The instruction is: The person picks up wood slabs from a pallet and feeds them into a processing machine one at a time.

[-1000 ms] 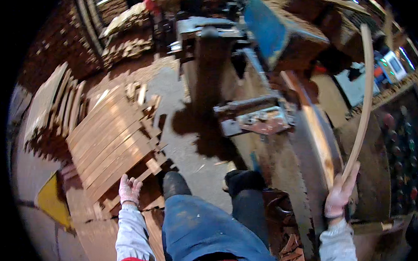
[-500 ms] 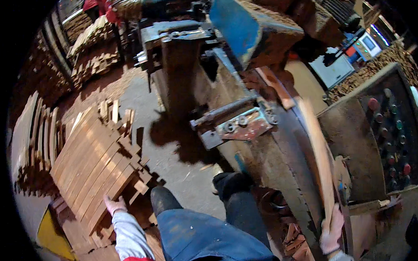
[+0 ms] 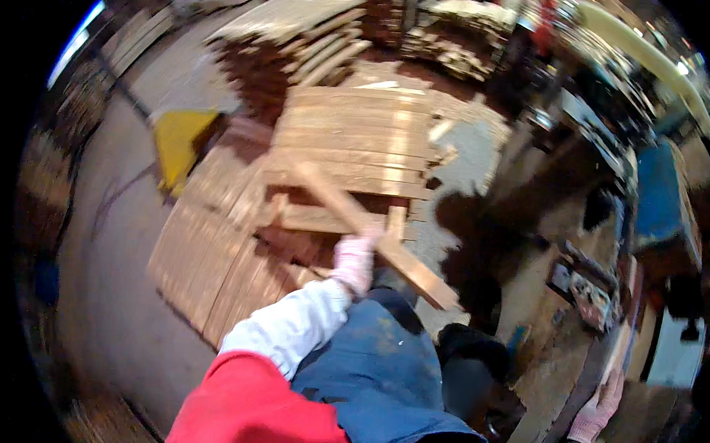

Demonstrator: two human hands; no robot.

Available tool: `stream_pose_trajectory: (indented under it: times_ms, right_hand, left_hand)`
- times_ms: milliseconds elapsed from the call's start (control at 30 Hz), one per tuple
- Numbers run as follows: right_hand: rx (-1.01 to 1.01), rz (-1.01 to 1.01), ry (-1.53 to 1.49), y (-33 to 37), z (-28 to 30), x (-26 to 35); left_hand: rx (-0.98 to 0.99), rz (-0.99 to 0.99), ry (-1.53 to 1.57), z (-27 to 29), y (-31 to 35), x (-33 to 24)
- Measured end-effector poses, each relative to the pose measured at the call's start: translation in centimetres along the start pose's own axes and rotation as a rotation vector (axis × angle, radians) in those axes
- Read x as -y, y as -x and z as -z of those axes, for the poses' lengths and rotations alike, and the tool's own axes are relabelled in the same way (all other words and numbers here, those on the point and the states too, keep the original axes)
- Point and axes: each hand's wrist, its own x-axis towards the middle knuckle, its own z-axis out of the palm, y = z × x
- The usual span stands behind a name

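My left hand (image 3: 356, 261), in a pale pink glove, is closed around the middle of a short wooden board (image 3: 416, 276), held at a slant above a stack of boards (image 3: 347, 130). Motion blurs that board. At the lower right, my right hand (image 3: 599, 410), also gloved, is at the near end of a wooden strip (image 3: 622, 336) lying along the machine bed (image 3: 551, 361). Its fingers appear closed on the strip, though they are partly blurred. A second layer of boards (image 3: 203, 246) lies to the left of my left arm.
More stacked boards (image 3: 292, 21) stand at the back, with another pile (image 3: 458, 36) to their right. A yellow panel (image 3: 180, 146) is beside the stacks. A blue machine guard (image 3: 657, 195) and a metal bracket (image 3: 582, 287) rise on the right.
The view has swung left toward the stacks. My left hand, earlier at the stack's edge, now holds a board raised off it. My right hand remains at the strip, which is farther along the machine.
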Motion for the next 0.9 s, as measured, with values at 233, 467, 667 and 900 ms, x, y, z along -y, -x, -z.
stream_pose_trajectory:
  times_ms: [233,467,667,900]
  right_hand:
    - [0.259,0.237,-0.238,-1.4,2.6,16.2]
    - [0.217,-0.225,0.057,12.2,11.6,15.5]
    - [0.348,-0.637,0.338,27.9,16.9,12.9]
    - [-0.326,-0.734,0.001,16.1,9.5,7.9]
  left_hand:
    - [0.507,-0.024,0.25,-15.2,17.5,-5.1]
    - [1.441,0.207,0.11,-20.5,26.9,-3.7]
    - [0.737,0.436,0.101,-16.0,5.9,0.2]
    - [-0.023,0.345,0.376,2.6,-18.5,4.4]
